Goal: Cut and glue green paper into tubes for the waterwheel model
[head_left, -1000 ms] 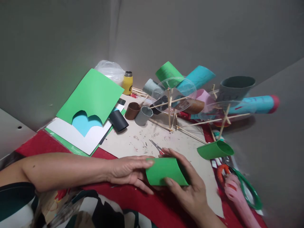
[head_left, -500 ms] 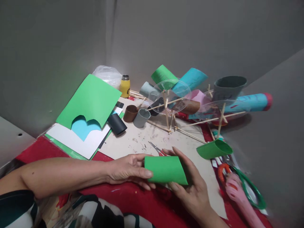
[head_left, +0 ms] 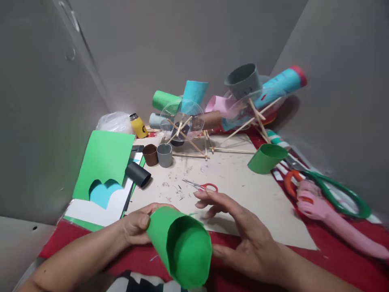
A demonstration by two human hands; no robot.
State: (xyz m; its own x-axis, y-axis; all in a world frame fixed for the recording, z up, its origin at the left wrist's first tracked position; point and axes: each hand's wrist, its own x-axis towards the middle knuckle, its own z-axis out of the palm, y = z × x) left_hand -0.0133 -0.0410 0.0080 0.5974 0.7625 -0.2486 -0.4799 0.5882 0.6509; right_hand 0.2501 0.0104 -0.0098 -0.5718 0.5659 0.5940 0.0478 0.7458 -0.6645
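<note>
A green paper tube (head_left: 159,235) is held near the table's front edge, its wide round mouth turned toward me. My left hand (head_left: 138,225) grips its far left end, thumb on top and fingers hidden beneath. My right hand (head_left: 243,231) is open at the tube's right side, fingers spread, with the thumb close to the rim; I cannot tell whether it touches. Just beyond the right fingertips lie small red-handled scissors (head_left: 208,187) on a pale board (head_left: 231,178). A short brown tube (head_left: 150,155), a grey tube (head_left: 165,155) and a black tube (head_left: 138,174) are farther left.
Cut green paper (head_left: 106,154) lies over white and blue sheets at left. Behind stands a stick frame (head_left: 188,138) with coloured tubes. To the right are another green tube (head_left: 263,160), green-handled scissors (head_left: 343,194) and a pink tool (head_left: 328,217). A yellow bottle (head_left: 139,126) stands at the back.
The green tube has gone from pressed flat to opened round, its mouth swung toward me. My right hand has let go of it and spread its fingers. The camera view has shifted.
</note>
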